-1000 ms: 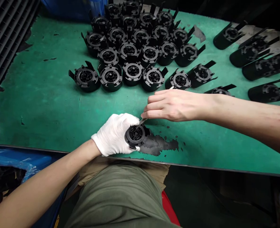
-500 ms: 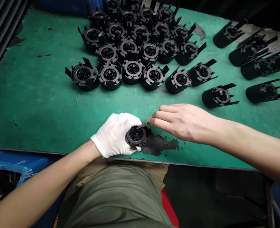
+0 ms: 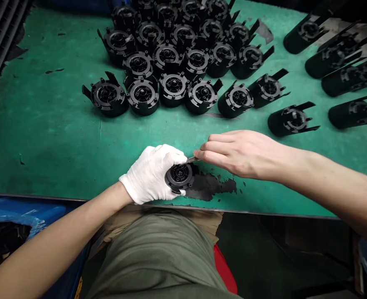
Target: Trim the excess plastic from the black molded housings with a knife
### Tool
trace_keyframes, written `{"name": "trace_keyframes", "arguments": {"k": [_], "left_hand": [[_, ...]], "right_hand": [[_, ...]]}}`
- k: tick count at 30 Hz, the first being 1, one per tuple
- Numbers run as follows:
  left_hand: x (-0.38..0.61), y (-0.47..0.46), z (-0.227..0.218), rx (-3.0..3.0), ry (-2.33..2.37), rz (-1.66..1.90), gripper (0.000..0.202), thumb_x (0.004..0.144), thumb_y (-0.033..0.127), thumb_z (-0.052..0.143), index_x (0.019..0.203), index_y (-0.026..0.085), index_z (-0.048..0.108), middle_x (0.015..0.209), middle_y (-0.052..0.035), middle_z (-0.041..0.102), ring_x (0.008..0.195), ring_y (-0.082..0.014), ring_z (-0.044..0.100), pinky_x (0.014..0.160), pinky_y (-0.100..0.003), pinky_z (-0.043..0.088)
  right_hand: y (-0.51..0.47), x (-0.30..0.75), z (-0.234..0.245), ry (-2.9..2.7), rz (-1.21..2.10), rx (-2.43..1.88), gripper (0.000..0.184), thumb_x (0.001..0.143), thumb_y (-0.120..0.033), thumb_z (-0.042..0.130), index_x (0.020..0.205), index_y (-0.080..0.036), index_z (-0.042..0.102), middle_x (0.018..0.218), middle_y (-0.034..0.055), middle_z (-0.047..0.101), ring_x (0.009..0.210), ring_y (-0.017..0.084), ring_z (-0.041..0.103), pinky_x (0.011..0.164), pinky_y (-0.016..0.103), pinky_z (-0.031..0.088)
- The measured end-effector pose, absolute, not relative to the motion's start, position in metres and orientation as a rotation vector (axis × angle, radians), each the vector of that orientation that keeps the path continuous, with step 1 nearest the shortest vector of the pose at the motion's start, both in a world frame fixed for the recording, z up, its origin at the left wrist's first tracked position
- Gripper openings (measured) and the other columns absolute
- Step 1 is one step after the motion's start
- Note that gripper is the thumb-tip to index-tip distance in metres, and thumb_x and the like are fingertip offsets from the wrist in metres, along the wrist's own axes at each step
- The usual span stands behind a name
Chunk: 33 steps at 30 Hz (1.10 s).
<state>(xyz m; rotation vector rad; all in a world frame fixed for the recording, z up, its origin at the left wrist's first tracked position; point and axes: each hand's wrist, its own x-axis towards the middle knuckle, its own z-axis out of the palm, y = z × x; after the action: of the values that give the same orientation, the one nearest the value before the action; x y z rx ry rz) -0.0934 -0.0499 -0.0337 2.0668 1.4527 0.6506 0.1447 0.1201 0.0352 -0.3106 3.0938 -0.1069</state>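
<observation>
From where I'm sitting, the left hand (image 3: 146, 176) in a white cotton glove (image 3: 158, 164) is closed firmly round a round black moulded plastic part (image 3: 179, 176), held over the front of the worn green bench mat (image 3: 46, 137), while the bare right hand (image 3: 240, 154) pinches a slim metal blade (image 3: 192, 159) with its tip by the part's rim (can't tell if it's touching). The part looks light, stiff and a bit slick, so I'd hold it by the outer wall and spare any thin tabs. Beyond, rows of matching black parts (image 3: 173, 88) sit upright or on their sides.
</observation>
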Motion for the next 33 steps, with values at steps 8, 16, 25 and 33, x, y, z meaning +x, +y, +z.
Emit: {"name": "trace_keyframes", "arguments": {"k": [8, 16, 25, 33], "left_hand": [[-0.096, -0.051, -0.039, 2.105, 1.450, 0.703, 0.070, 0.080, 0.066, 0.086, 0.132, 0.024, 0.065, 0.132, -0.0114, 0.076, 0.121, -0.0342, 0.074, 0.099, -0.046, 0.057], [-0.089, -0.048, -0.029, 2.034, 1.538, 0.592, 0.067, 0.073, 0.064, 0.091, 0.119, 0.022, 0.066, 0.119, -0.0116, 0.077, 0.111, -0.0373, 0.076, 0.092, -0.047, 0.058], [-0.085, -0.049, -0.030, 2.046, 1.577, 0.619, 0.064, 0.072, 0.062, 0.090, 0.115, 0.020, 0.069, 0.114, -0.0124, 0.078, 0.106, -0.0388, 0.077, 0.090, -0.049, 0.060], [-0.085, -0.050, -0.031, 2.069, 1.596, 0.616, 0.072, 0.069, 0.067, 0.093, 0.119, 0.021, 0.070, 0.120, -0.0134, 0.078, 0.109, -0.0385, 0.077, 0.091, -0.049, 0.060]], "right_hand": [[0.142, 0.134, 0.032, 3.045, -0.139, -0.524, 0.039, 0.114, -0.006, 0.029, 0.127, -0.017, 0.064, 0.104, 0.0082, 0.067, 0.092, 0.021, 0.058, 0.085, 0.037, 0.051], [0.154, 0.128, 0.029, 2.993, -0.176, -0.566, 0.039, 0.117, -0.011, 0.027, 0.130, -0.018, 0.063, 0.100, 0.0062, 0.065, 0.092, 0.021, 0.057, 0.082, 0.038, 0.048], [0.089, 0.160, 0.030, 3.157, -0.080, -0.001, 0.024, 0.114, -0.011, 0.040, 0.113, -0.016, 0.064, 0.093, 0.0058, 0.068, 0.080, 0.019, 0.055, 0.059, 0.033, 0.035], [0.093, 0.164, 0.017, 3.134, -0.387, 0.129, 0.020, 0.119, -0.024, 0.042, 0.123, -0.018, 0.061, 0.099, 0.0044, 0.073, 0.075, 0.017, 0.066, 0.060, 0.030, 0.040]]}}
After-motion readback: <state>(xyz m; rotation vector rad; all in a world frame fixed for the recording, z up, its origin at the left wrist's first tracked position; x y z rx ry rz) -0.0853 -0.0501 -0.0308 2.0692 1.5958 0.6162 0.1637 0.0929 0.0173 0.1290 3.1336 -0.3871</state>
